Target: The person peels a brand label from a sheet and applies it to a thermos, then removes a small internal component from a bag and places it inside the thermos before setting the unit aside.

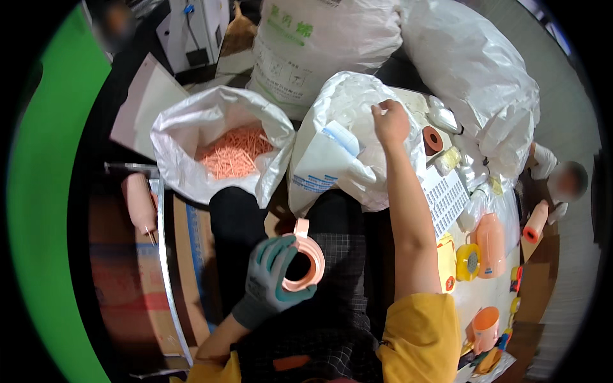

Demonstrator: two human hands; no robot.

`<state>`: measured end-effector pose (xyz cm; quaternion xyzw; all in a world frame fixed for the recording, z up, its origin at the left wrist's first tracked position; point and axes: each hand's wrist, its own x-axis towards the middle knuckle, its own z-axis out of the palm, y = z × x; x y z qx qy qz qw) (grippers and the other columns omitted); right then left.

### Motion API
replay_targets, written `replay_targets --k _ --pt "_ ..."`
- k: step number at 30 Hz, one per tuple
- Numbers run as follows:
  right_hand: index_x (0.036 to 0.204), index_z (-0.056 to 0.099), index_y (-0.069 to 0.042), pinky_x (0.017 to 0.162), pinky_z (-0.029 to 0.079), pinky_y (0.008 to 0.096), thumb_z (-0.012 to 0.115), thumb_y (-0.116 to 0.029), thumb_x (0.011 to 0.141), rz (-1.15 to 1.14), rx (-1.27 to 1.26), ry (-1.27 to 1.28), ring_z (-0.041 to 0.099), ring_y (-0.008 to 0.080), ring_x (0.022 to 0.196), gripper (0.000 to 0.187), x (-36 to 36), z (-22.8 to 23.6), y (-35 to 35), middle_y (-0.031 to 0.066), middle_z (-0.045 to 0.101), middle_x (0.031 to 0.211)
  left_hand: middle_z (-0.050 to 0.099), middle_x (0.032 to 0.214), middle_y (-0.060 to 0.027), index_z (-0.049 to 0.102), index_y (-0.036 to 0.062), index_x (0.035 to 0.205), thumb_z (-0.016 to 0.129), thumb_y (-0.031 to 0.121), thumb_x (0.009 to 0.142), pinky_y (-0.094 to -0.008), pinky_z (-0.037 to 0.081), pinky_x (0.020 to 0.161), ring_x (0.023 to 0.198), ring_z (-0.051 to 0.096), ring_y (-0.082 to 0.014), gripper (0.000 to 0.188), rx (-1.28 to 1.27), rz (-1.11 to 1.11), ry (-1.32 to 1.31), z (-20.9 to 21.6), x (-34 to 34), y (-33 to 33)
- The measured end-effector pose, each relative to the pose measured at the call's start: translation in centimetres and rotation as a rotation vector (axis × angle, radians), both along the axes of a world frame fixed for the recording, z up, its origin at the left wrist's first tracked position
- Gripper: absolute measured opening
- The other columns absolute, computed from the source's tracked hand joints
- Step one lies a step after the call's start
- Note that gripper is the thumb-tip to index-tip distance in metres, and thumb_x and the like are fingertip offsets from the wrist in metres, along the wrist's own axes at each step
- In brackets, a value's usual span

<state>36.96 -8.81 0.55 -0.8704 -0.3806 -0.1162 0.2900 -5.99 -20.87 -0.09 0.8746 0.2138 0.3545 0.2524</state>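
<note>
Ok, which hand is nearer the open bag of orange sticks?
Left. The gloved left hand, holding a peach ring, sits just below the open bag of orange sticks. The bare right hand is farther off to its right, up on the second white bag.

we could not see the fingertips of the right hand (391,122), curled into the crumpled white plastic bag (357,108), nor whether they pinched anything. the left hand (271,279) wore a grey and green glove, and its palm was hidden behind the pink ring (305,263) it gripped. the far part of that ring lay against dark cloth and was hard to trace. the open sack (217,143) hid all but the top layer of the thin orange sticks (233,153). a person at the right rim (565,182) was blurred. small coloured things (488,354) near the lower right were too small to tell.
</note>
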Motion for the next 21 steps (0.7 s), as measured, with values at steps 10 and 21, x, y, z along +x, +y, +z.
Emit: replay_targets --k 10,21 --pt "0.096 0.070 -0.001 0.065 0.052 0.0357 0.078 -0.029 0.094 0.260 0.055 0.443 0.066 0.0193 0.067 0.030 -2.1 3.3 -7.1 0.0116 0.075 0.080 0.048 0.144 -0.0192 0.043 0.0025 0.150 0.095 0.036 0.071 -0.0516 0.047 0.106 0.132 0.049 -0.0386 0.100 -0.021 -0.006 -0.030 -2.3 1.4 0.7" --pt "0.106 0.078 -0.016 0.081 0.056 0.0397 0.082 -0.023 0.080 1.089 0.183 -0.260 0.068 0.0365 0.097 0.027 -21.5 0.4 -17.8 0.0126 0.070 0.103 0.055 0.148 -0.0200 0.048 0.0106 0.150 0.088 0.031 0.079 -0.0581 0.046 0.105 0.128 0.055 -0.0434 0.084 0.232 -0.110 0.103 -3.5 0.0 2.6"
